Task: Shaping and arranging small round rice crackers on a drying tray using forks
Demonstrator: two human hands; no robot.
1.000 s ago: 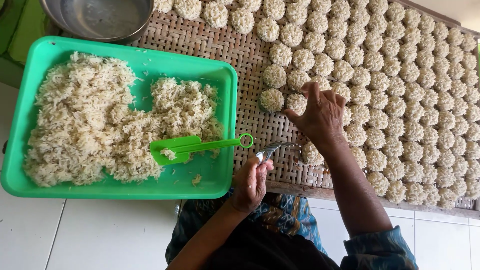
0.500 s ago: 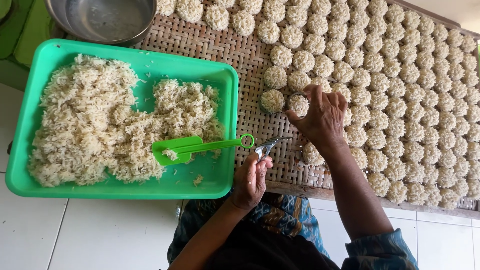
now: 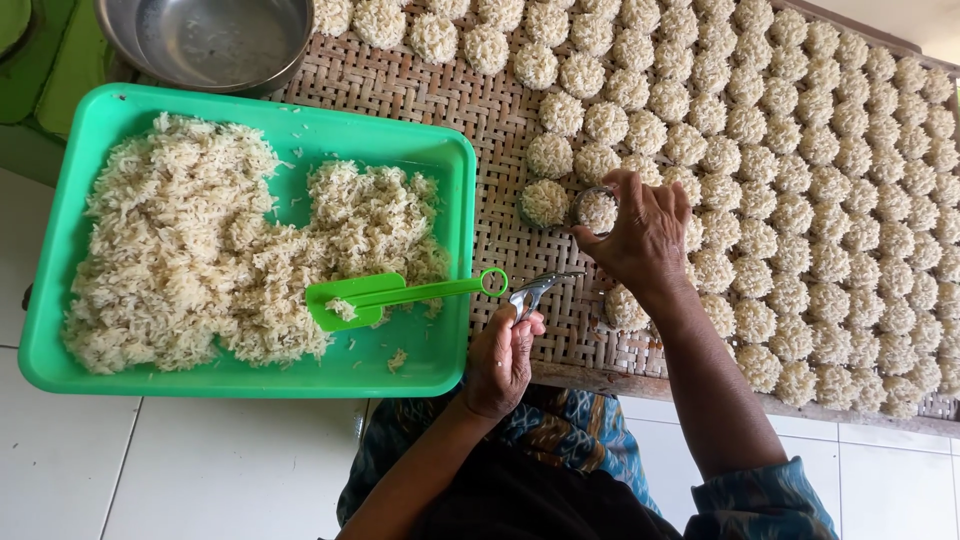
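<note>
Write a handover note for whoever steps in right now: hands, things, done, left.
Left hand: holds a small metal tool at the mat's near edge.
Right hand: fingers around a ring mould filled with rice, on the woven mat.
Green tray: loose rice, green scoop resting in it.
Done: most of the mat is covered in rice rounds.
Left: bare mat left of the mould; much rice remains.

no packages, labels, signs, screens
</note>
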